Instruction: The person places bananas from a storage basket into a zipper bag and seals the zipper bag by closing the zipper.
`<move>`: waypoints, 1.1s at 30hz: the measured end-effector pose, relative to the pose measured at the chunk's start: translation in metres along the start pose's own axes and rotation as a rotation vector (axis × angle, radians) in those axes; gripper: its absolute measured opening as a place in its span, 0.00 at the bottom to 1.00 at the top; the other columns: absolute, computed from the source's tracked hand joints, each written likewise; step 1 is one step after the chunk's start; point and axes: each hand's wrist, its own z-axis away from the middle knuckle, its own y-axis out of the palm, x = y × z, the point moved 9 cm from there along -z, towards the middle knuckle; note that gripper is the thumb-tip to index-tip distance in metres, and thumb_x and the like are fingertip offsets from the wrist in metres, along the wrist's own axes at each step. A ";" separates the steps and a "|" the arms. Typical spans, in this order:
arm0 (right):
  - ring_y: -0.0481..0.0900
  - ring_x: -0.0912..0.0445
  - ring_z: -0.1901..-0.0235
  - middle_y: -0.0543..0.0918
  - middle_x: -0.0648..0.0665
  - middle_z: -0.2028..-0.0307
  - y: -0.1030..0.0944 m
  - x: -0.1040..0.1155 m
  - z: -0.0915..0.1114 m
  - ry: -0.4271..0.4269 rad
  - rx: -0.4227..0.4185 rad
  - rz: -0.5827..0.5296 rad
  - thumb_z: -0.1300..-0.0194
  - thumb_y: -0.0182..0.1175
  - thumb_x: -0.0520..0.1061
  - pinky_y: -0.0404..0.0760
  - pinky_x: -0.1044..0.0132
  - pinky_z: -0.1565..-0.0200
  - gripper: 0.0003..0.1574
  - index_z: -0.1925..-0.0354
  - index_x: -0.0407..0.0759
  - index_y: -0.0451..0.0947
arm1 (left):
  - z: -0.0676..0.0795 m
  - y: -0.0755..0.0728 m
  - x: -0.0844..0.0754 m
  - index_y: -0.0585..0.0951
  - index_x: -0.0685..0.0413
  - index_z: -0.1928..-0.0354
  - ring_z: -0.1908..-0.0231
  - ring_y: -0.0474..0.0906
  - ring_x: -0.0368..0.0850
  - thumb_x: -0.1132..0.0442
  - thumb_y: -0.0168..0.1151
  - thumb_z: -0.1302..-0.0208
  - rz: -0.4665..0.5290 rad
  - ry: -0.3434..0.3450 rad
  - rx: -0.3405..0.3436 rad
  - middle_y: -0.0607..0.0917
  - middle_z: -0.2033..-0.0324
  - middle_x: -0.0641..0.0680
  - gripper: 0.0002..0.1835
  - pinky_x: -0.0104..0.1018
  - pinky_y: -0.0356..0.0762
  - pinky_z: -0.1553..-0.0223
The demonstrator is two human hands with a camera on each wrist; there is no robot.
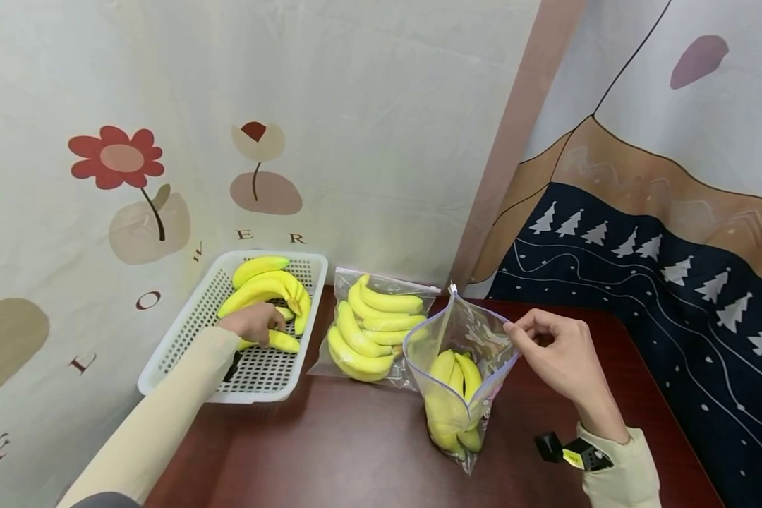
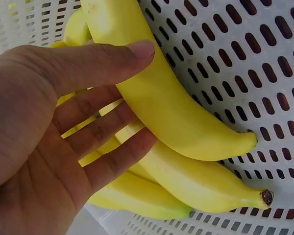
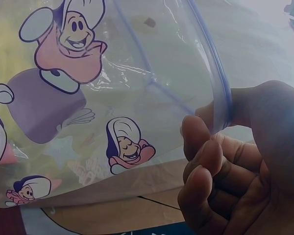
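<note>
My left hand (image 1: pixel 250 323) is down in a white perforated plastic basket (image 1: pixel 322 279) at the left. In the left wrist view its thumb lies on one side of a yellow banana (image 2: pixel 171 107) and its fingers on the other. More bananas (image 1: pixel 258 291) lie around it in the basket. At the right, my right hand (image 1: pixel 561 353) pinches the rim of a clear zip bag (image 1: pixel 422 349) between thumb and fingertips. The bag stands with its mouth open and holds several bananas (image 1: pixel 446 367). Cartoon figures (image 3: pixel 73 54) are printed on its side.
A second clear zip bag (image 1: pixel 343 282) with several bananas (image 1: pixel 368 335) lies flat between the basket and the open bag. All stand on a dark red-brown table (image 1: pixel 330 451). Printed curtains (image 1: pixel 381 141) hang right behind and along the right side.
</note>
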 end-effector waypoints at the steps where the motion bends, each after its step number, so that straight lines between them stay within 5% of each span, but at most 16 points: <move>1: 0.72 0.60 0.78 0.79 0.52 0.83 0.000 0.000 0.000 0.000 0.000 0.000 0.32 0.68 0.47 0.71 0.69 0.77 0.10 0.72 0.51 0.84 | 0.001 -0.001 0.000 0.87 0.55 0.48 0.48 0.82 0.59 0.77 0.72 0.50 0.014 0.003 -0.003 0.87 0.50 0.61 0.24 0.50 0.85 0.50; 7: 0.72 0.60 0.78 0.78 0.54 0.84 0.000 0.000 0.001 -0.001 0.003 0.001 0.32 0.68 0.47 0.71 0.68 0.78 0.10 0.72 0.51 0.84 | 0.008 -0.006 0.006 0.86 0.53 0.49 0.48 0.82 0.61 0.72 0.75 0.48 0.094 0.012 -0.036 0.86 0.50 0.64 0.22 0.47 0.86 0.54; 24: 0.72 0.60 0.78 0.80 0.50 0.83 0.001 0.001 0.002 0.000 0.005 -0.009 0.31 0.68 0.47 0.70 0.68 0.77 0.10 0.72 0.51 0.84 | 0.023 -0.032 0.004 0.82 0.62 0.43 0.67 0.78 0.46 0.65 0.72 0.39 0.270 0.025 -0.195 0.83 0.63 0.58 0.22 0.35 0.81 0.67; 33: 0.72 0.60 0.78 0.78 0.55 0.84 0.000 0.002 0.002 -0.002 0.005 -0.010 0.31 0.67 0.47 0.70 0.68 0.78 0.11 0.72 0.51 0.84 | 0.031 -0.048 -0.010 0.82 0.62 0.44 0.62 0.83 0.49 0.63 0.71 0.37 0.339 0.094 -0.301 0.87 0.61 0.60 0.21 0.36 0.85 0.66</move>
